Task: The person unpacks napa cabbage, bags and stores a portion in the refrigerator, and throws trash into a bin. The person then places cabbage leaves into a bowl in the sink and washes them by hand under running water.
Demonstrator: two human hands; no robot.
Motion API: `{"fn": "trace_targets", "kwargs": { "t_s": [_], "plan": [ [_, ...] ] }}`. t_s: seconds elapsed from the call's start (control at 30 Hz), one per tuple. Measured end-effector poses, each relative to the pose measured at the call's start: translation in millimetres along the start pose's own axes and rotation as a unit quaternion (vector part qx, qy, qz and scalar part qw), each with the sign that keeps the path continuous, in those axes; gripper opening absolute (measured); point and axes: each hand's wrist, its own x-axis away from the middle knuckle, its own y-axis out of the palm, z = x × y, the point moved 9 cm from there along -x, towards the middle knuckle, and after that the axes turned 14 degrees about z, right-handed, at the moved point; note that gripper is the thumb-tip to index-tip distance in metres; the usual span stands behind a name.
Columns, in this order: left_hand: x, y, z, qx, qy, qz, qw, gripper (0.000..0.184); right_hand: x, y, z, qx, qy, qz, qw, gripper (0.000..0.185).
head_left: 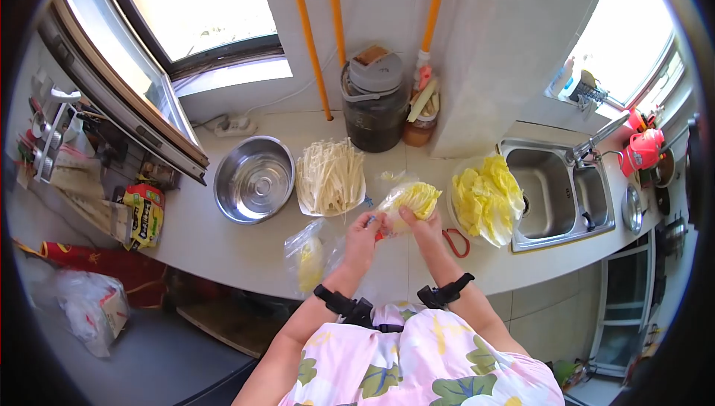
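Over the counter, both my hands hold a yellow napa cabbage [421,196] with clear plastic film around its lower end. My right hand [424,226] is closed on the cabbage and film from the right. At the left end of the plastic, my left hand [363,238] is closed, fingertips pinched on the film; a small red bit shows there, too small to name. A red looped handle [456,243] lies on the counter beside my right hand. Left of my left wrist sits another clear bag [304,257] with something yellow inside.
A steel basin [255,180] and a white dish of enoki mushrooms [331,175] stand on the left. Loose cabbage leaves [488,201] are heaped at right, before the sink [540,190]. A dark lidded crock [375,108] stands at the wall. An opened window [141,71] juts in.
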Motion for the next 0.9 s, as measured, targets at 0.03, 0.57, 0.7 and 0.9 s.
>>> {"fn": "trace_targets", "kwargs": {
  "t_s": [0.03, 0.57, 0.7, 0.9],
  "plan": [
    [-6, -3, 0, 0.002, 0.002, 0.002, 1.000, 0.012, 0, 2, 1, -0.035, 0.017, -0.006, 0.999, 0.036],
    [-62, -75, 11, -0.088, 0.015, 0.080, 0.993, 0.019, -18, -56, -22, -0.360, 0.148, -0.038, 0.920, 0.052],
    [-46, -77, 28, -0.340, 0.098, 0.097, 0.930, 0.048, -15, -60, -54, -0.431, 0.130, -0.106, 0.887, 0.061],
    [46, -30, 143, -0.283, 0.218, -0.048, 0.933, 0.057, -19, -65, -55, -0.441, 0.116, -0.120, 0.882, 0.064]
  ]
}}
